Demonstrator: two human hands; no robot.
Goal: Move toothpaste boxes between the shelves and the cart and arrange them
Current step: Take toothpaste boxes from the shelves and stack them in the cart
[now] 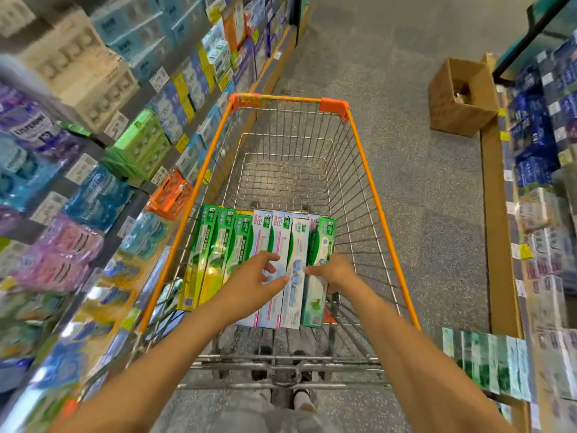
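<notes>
Both hands reach into the cart (368, 170) over the toothpaste boxes (262, 245). The left hand (253, 281) lies loosely spread, fingertips touching a white box (274, 242). The right hand (332, 271) curls round the outermost green box (315, 295), thumb on the neighbouring pale blue box (296, 276). Seven boxes show fully, side by side at the cart's near end: three green, three whitish, one green. A cardboard carton (459, 98) stands beside the right shelves (543, 189).
</notes>
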